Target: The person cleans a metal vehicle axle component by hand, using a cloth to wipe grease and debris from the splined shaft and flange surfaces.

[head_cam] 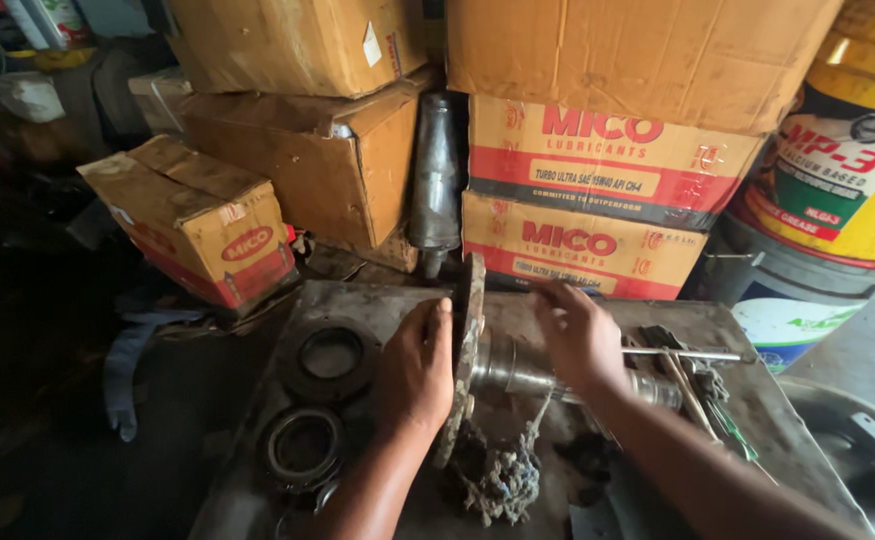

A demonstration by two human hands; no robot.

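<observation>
Both grips closed: left hand steadies the rusty flange, right hand grasps the axle shaft on the bench.

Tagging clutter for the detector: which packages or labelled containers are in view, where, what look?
Small carton: left, tilted, brown with red band.
Plain brown cartons: upper left, stacked.
Two printed cartons: centre-right, stacked, tan with red and dark bands.
Big plain carton: above them.
Yellow pail: right, round, printed label.
</observation>
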